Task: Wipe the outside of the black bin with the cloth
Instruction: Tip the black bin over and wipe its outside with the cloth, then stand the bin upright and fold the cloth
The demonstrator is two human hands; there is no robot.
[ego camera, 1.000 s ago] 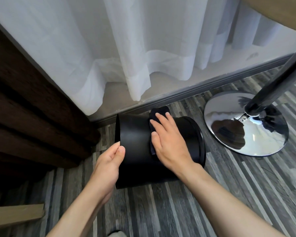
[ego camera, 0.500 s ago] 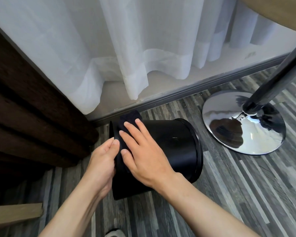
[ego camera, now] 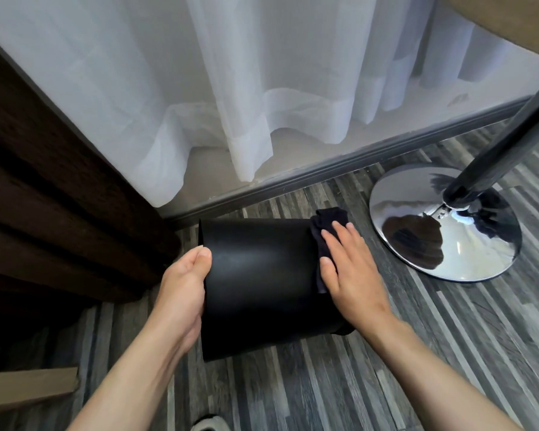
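The black bin [ego camera: 255, 275] lies on its side on the grey striped floor, its base end to the left and its rim end to the right. My left hand [ego camera: 184, 290] grips the base end, thumb on the upper side. My right hand [ego camera: 349, 269] lies flat on a dark cloth [ego camera: 324, 227] and presses it against the bin's right end, near the rim. Part of the cloth sticks out above and left of my fingers; the rest is hidden under my palm.
A chrome round table base [ego camera: 445, 225] with a dark pole [ego camera: 511, 132] stands just right of the bin. White sheer curtains [ego camera: 262, 88] hang behind. A dark brown curtain [ego camera: 44, 181] is at the left, and a wooden edge [ego camera: 25, 387] lies at the lower left.
My right hand slid the cloth along the bin: to the left end half a second ago, now over to the right end by the rim. The left hand keeps its hold on the base.
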